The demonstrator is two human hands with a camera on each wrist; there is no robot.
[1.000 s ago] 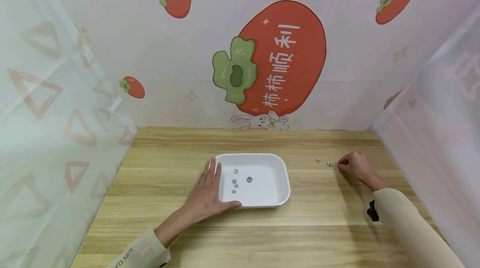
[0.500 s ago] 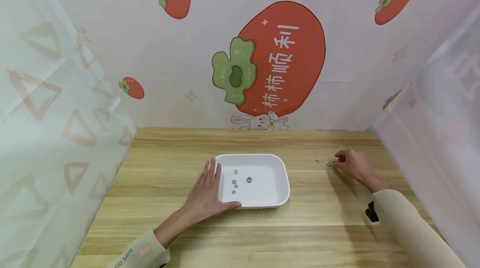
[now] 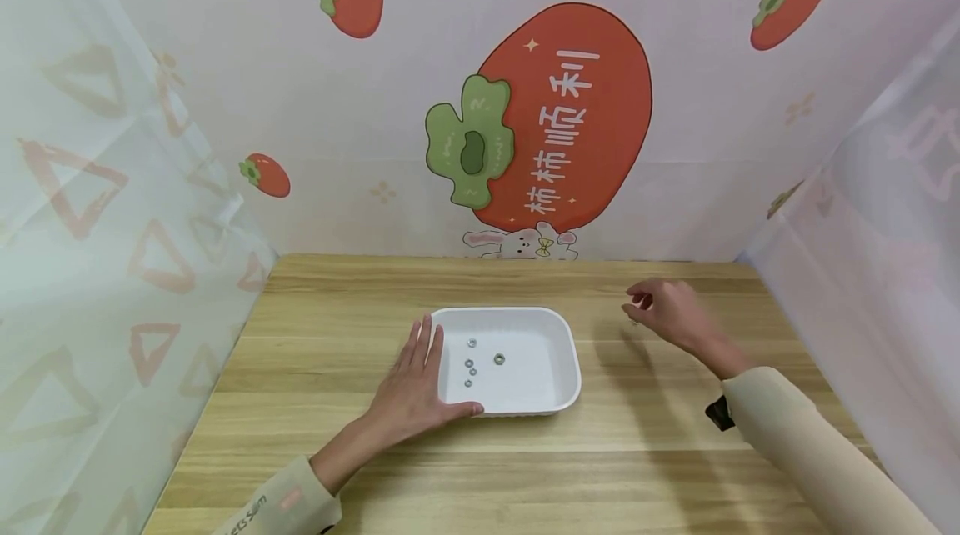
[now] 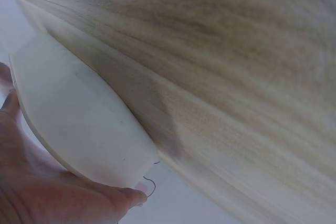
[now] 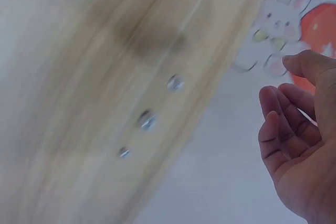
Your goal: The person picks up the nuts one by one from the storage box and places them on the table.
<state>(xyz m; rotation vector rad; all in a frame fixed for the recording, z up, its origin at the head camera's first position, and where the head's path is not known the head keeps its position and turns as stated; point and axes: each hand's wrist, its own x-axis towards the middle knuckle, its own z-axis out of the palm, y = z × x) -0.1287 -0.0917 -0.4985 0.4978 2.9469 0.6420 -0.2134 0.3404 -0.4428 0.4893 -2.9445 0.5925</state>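
Observation:
A white plastic tray (image 3: 534, 377) stands mid-table, with several small metal nuts in it; the largest nut (image 3: 499, 359) looks yellowish. My left hand (image 3: 411, 395) rests on the tray's left end, fingers straight and spread, thumb along the front rim. In the left wrist view, the hand spans the tray's white outer wall (image 4: 79, 114). Above the table on the right is my right hand (image 3: 670, 314), its fingers loosely bent with a gap between thumb and forefinger. The right wrist view has three nuts lying in a row: one nut (image 5: 175, 82), a larger nut (image 5: 147, 119) and a small nut (image 5: 124, 152).
The light wood table (image 3: 360, 285) meets a pale back wall (image 3: 337, 102) printed with persimmons and a rabbit. Draped sheets (image 3: 172, 210) bound both sides. In the head view, the right hand hides most of the row of nuts.
My right hand has come away from the right end of the row of nuts, lifting and moving left over it. The left hand and the tray have stayed put.

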